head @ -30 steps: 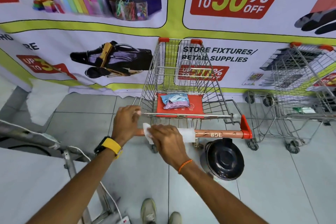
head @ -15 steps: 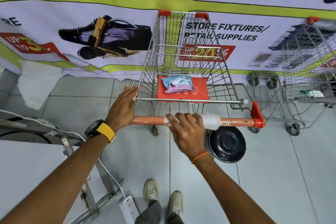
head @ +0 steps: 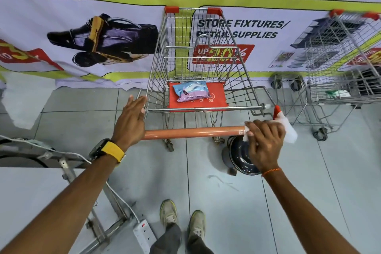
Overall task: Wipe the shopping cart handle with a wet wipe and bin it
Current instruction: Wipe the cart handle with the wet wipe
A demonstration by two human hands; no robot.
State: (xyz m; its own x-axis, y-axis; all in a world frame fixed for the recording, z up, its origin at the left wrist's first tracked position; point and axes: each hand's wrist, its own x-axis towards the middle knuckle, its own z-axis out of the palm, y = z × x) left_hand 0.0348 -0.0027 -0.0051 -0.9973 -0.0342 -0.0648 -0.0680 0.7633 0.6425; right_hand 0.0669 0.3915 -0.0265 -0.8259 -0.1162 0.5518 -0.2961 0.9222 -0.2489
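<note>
A wire shopping cart [head: 198,57] stands before me with an orange handle [head: 191,132] across its near end. My right hand [head: 266,142] presses a white wet wipe [head: 288,130] around the handle's right end, by the red end cap. My left hand [head: 129,121] rests at the handle's left end with fingers extended toward the cart's corner. A pack of wet wipes [head: 192,90] lies on the cart's red seat flap. A black round bin [head: 239,156] sits on the floor below the handle, partly hidden by my right hand.
A second wire cart [head: 338,64] stands at the right. A printed banner [head: 82,27] covers the wall behind. A metal frame [head: 68,173] and a white power strip [head: 144,235] lie on the floor at left. My shoes [head: 183,218] are on grey tiles.
My right hand has slid the wipe along the handle from the left part to the right end. The left hand has opened from a grip to flat fingers. The camera tilted down.
</note>
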